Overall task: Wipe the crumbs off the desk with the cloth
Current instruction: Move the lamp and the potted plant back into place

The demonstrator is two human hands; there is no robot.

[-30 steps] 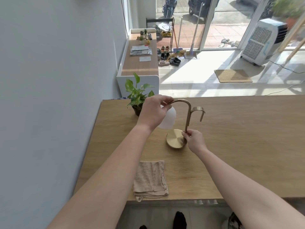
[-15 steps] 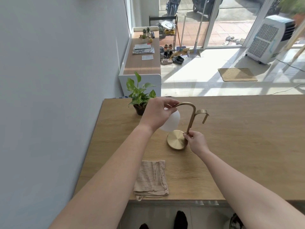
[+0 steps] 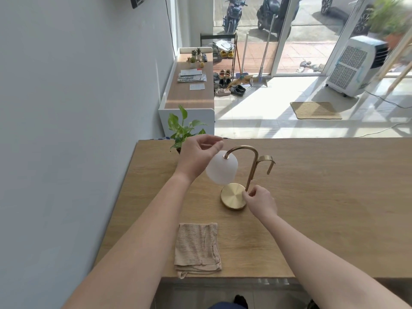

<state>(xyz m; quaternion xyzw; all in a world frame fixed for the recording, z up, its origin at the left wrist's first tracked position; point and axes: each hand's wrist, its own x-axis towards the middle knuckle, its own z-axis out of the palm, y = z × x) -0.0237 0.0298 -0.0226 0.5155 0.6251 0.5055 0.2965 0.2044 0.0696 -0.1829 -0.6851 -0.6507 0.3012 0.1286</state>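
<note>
My left hand has let go of the lamp, fingers now loosely curled above its white shade. My right hand still pinches the stem at the base. The cloth stays folded at the desk's near edge.

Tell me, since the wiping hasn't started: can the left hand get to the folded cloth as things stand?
Probably yes. The left hand hangs loosely curled beside the lamp shade, apparently holding nothing, and the cloth lies uncovered near the desk front edge, just right of that forearm.
</note>
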